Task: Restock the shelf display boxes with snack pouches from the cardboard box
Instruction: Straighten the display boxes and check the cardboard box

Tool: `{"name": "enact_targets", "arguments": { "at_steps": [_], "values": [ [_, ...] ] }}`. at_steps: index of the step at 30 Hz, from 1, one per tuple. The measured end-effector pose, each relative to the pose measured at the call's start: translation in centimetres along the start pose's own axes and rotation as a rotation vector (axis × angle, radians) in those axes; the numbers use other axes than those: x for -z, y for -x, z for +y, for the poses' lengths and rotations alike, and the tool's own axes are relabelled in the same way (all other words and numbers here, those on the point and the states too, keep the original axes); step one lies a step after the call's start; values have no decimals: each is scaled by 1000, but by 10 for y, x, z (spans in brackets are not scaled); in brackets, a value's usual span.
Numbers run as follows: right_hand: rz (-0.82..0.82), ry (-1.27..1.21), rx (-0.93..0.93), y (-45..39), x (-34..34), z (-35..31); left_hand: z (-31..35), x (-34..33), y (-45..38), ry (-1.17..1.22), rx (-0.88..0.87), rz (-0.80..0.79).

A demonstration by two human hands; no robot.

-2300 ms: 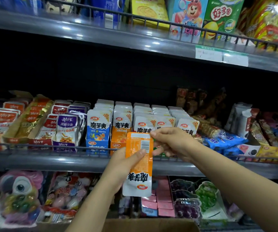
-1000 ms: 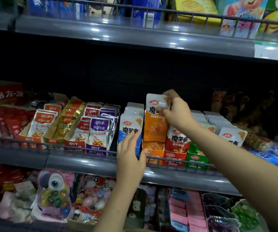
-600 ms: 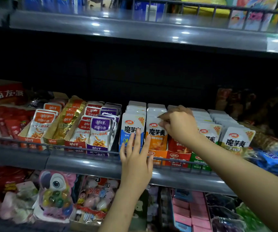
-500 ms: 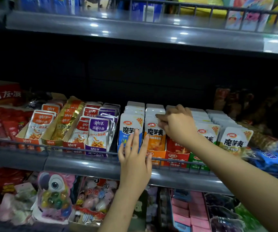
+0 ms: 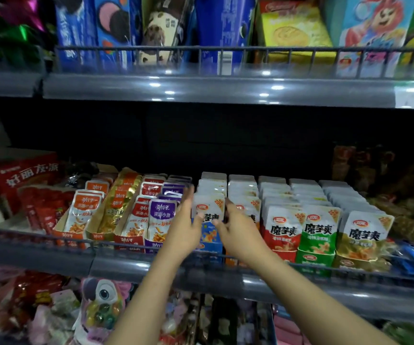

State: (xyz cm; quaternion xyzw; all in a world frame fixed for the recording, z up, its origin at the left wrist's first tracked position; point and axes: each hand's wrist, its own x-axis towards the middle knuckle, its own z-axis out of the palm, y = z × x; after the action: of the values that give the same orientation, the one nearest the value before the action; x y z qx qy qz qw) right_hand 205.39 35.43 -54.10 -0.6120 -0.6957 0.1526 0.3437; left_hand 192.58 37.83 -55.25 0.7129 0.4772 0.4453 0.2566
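Nearest the onlooker, two bare forearms are reaching up over the grey front rail (image 5: 131, 266) of the middle shelf. The left hand (image 5: 184, 229) is lying with fingers straight and relaxed against the left side of the front blue snack pouch (image 5: 208, 220), grasping nothing; the right hand (image 5: 238, 235) is flanking the same pouch on its right, thumb touching the pouch face, while its fingers are too blurred to say whether they are pinching or merely pressing. The pouch is standing upright at the head of its row in the blue display box (image 5: 209, 246), which is sitting between the purple fish-snack pouches (image 5: 162, 215) on one side and the red (image 5: 284, 232), green (image 5: 319, 231) and yellow (image 5: 366, 235) rows further right. Behind, the white pouch tops are filling each row back toward the dark rear of the shelf; above, biscuit cartons (image 5: 293, 33) are lining the upper shelf. The step in hand appears to be squaring up the blue row. The cardboard box is not in view, so the next move probably calls for lowering both hands beneath the shelf to fetch more pouches, then matching their colour to a row with room left.
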Motion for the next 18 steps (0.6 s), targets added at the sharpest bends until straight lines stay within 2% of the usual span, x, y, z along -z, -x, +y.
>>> {"name": "enact_targets", "arguments": {
  "at_steps": [2, 4, 6, 9, 13, 15, 18],
  "values": [
    [27, -27, -49, -7, -9, 6, 1, 14, -19, -92, -8, -161],
    [45, -8, -64, -9, -12, 8, 6, 25, -39, -301, -31, -254],
    [52, -34, -44, -6, -15, 13, 16, 29, -60, -551, -77, -389],
    [40, -94, 1, 6, -16, 16, 29, 25, -84, -766, -87, -625],
    [0, -15, 58, 26, -18, 27, 35, 18, -99, -963, -107, -655],
    [83, 176, 178, 34, -23, 36, 37, 18, -99, -1037, -113, -655],
    [85, 451, 297, 41, -33, 58, 39, 17, -100, -1071, -107, -674]
  ]
}}
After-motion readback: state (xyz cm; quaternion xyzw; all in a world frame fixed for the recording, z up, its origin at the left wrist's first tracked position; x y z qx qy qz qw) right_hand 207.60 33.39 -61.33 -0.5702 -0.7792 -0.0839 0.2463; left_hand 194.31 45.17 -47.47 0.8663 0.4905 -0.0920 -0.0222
